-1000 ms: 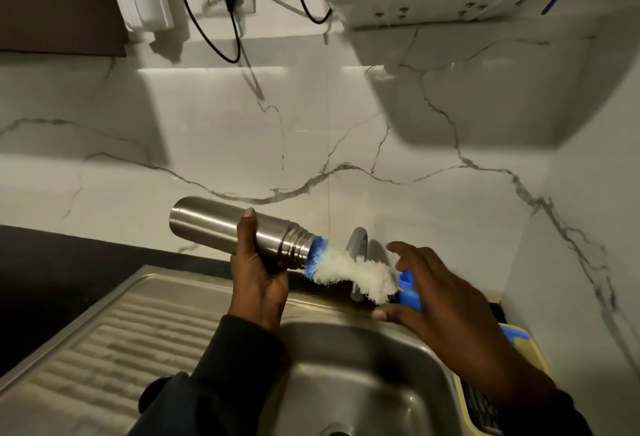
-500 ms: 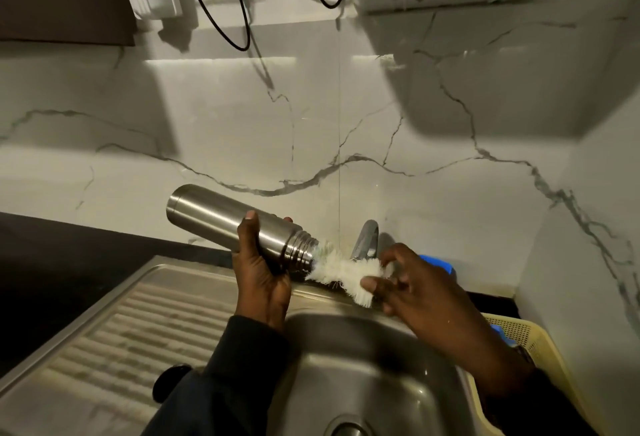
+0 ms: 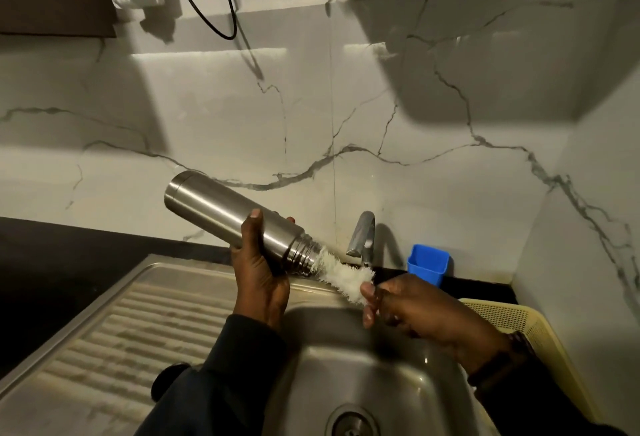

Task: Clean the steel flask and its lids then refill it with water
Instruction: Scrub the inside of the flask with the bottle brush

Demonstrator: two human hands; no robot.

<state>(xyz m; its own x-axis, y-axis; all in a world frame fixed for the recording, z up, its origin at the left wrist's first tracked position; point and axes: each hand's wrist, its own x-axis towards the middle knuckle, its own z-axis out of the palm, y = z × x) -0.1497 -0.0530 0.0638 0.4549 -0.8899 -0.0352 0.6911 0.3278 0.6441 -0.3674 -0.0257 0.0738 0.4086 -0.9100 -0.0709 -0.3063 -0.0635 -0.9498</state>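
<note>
My left hand (image 3: 259, 276) grips the steel flask (image 3: 221, 214) near its threaded neck and holds it tilted over the sink, mouth pointing down to the right. A white bottle brush (image 3: 341, 274) sticks into the flask's mouth, its tip hidden inside. My right hand (image 3: 419, 311) holds the brush at its rear end, fingers closed around it; the brush's handle is hidden in my hand. No lids are in view.
A steel sink basin (image 3: 408, 387) with a drain (image 3: 351, 423) lies below, its ribbed drainboard (image 3: 114, 331) to the left. A tap (image 3: 362, 236) stands behind the brush. A blue cup (image 3: 427, 264) sits at the wall, a yellow mesh basket (image 3: 526, 328) at right.
The brush has gone deeper into the flask: its blue tip section is now out of sight. The flask's base has tipped upward and my right hand has closed in toward the mouth.
</note>
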